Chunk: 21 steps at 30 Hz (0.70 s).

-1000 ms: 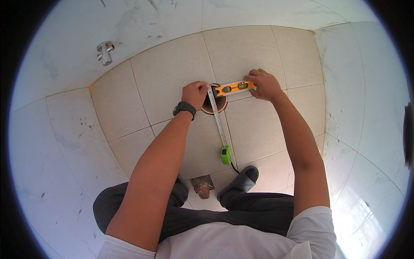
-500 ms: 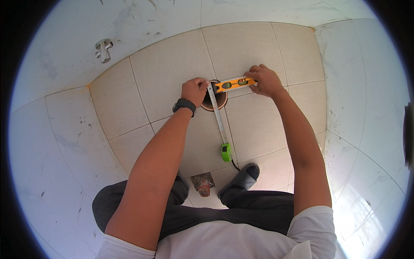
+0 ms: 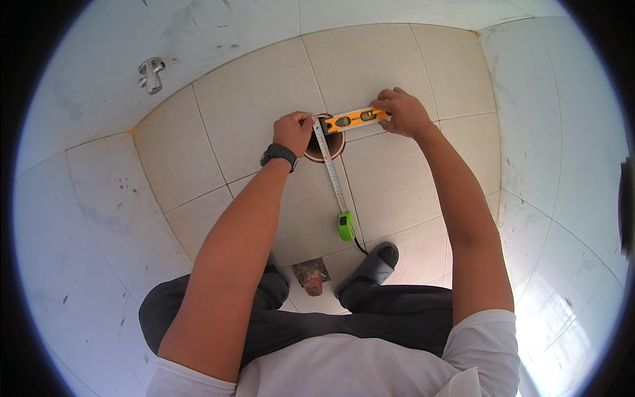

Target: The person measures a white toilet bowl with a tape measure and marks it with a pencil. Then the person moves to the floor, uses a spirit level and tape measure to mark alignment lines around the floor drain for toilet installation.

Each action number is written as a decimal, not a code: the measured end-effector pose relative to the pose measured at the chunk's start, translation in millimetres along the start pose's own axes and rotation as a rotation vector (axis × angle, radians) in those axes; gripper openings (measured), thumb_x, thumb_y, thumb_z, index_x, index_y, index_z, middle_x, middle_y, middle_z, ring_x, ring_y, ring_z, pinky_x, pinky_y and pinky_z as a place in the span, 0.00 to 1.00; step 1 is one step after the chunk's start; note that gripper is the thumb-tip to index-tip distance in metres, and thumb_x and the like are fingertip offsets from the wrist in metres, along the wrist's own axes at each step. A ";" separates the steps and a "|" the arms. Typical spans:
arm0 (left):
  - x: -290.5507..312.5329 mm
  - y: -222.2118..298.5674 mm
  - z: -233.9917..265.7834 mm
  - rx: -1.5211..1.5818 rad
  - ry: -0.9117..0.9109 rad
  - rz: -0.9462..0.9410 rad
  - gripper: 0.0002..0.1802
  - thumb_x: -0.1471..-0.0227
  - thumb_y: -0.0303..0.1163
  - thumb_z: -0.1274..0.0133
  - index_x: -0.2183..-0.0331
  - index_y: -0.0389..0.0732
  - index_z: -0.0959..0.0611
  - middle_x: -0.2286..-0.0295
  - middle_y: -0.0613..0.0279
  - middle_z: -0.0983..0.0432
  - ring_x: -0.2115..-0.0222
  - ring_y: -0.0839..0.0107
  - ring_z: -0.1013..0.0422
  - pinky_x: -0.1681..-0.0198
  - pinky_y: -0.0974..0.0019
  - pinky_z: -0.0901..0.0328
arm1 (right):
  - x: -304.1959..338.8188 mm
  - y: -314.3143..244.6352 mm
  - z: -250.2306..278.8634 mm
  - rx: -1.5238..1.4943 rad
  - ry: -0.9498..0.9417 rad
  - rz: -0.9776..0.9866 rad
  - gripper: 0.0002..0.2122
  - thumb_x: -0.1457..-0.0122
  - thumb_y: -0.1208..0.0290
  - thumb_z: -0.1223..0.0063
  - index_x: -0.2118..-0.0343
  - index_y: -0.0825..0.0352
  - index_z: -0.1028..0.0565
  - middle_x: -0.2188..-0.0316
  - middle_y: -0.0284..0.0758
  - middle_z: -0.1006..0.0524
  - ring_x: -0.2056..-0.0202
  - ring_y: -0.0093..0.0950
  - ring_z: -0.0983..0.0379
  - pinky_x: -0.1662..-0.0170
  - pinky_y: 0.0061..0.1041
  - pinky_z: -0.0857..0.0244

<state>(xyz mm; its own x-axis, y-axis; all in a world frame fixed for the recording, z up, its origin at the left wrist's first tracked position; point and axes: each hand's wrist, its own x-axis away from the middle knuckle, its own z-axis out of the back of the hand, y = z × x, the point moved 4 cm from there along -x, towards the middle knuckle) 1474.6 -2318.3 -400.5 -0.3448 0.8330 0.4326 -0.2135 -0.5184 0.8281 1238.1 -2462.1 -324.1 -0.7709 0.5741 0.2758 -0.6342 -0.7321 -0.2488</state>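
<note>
Left hand: I have the left hand [image 3: 294, 132] over the far-left edge of the pipe opening, fingers pinching the end of the tape blade [image 3: 332, 172]; black watch [image 3: 278, 156] on that wrist.
Right hand: I see the right hand [image 3: 403, 114] with fingers grasping the right end of the level [image 3: 356, 121].
Level: orange with silvery edges, vials facing up, lying crosswise; its left end reaches the far part of the pipe opening, just beside the tape end. Can't tell whether the two touch.
Tape: blade runs from the left fingers across the pipe opening, back toward the feet, into the green case [image 3: 346, 226] by the floor. Black strap [image 3: 360, 245] trails from the case toward the right sandal [image 3: 374, 263].
Pipe opening: round, dark inside, brownish rim [image 3: 323, 160], set in the beige tile floor [image 3: 393, 182].
Near feet: reddish stub [image 3: 313, 284] in a rough square cutout, between the feet.
Wall: metal valve [image 3: 151, 76] on the far wall [image 3: 251, 26], left side.
</note>
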 end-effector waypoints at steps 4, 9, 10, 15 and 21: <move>-0.1 -0.5 -0.4 -0.042 0.021 -0.019 0.14 0.44 0.36 0.41 0.63 0.34 0.13 0.77 0.63 0.20 0.78 0.77 0.27 0.71 0.70 0.30 | -0.4 -0.7 -1.3 0.015 -0.004 -0.010 0.20 0.55 0.72 0.34 0.55 0.53 0.19 0.59 0.25 0.24 0.56 0.28 0.28 0.54 0.30 0.27; -1.2 0.0 0.2 -0.037 0.004 -0.003 0.14 0.44 0.36 0.41 0.63 0.34 0.13 0.77 0.63 0.19 0.78 0.77 0.27 0.71 0.70 0.30 | -0.2 -2.2 0.8 0.000 -0.020 -0.025 0.20 0.55 0.72 0.34 0.55 0.53 0.20 0.58 0.25 0.24 0.56 0.28 0.29 0.53 0.29 0.27; -0.9 0.4 0.7 -0.035 0.006 -0.006 0.14 0.44 0.36 0.41 0.63 0.34 0.13 0.77 0.63 0.19 0.78 0.77 0.27 0.71 0.70 0.30 | -0.4 -1.9 0.7 0.012 -0.045 -0.032 0.21 0.54 0.71 0.33 0.54 0.53 0.20 0.57 0.25 0.25 0.55 0.28 0.29 0.52 0.29 0.27; -0.2 0.4 0.2 -0.041 0.003 -0.005 0.15 0.44 0.37 0.41 0.64 0.34 0.13 0.77 0.63 0.19 0.78 0.77 0.26 0.71 0.70 0.30 | -1.6 -2.0 0.4 -0.001 -0.059 -0.030 0.21 0.55 0.71 0.32 0.53 0.53 0.20 0.57 0.25 0.25 0.55 0.28 0.29 0.52 0.29 0.27; -2.0 -1.0 0.5 -0.039 0.003 -0.040 0.15 0.44 0.37 0.41 0.63 0.33 0.13 0.76 0.61 0.18 0.77 0.75 0.25 0.70 0.70 0.29 | -1.1 -2.5 0.3 0.017 -0.049 -0.027 0.22 0.54 0.71 0.32 0.53 0.52 0.20 0.57 0.25 0.25 0.55 0.27 0.29 0.52 0.29 0.27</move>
<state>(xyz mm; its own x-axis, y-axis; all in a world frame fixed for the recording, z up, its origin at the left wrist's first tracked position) 1476.0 -2319.4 -401.9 -0.3383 0.8527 0.3981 -0.2623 -0.4917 0.8303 1240.6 -2461.1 -323.5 -0.7495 0.5756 0.3270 -0.6532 -0.7231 -0.2245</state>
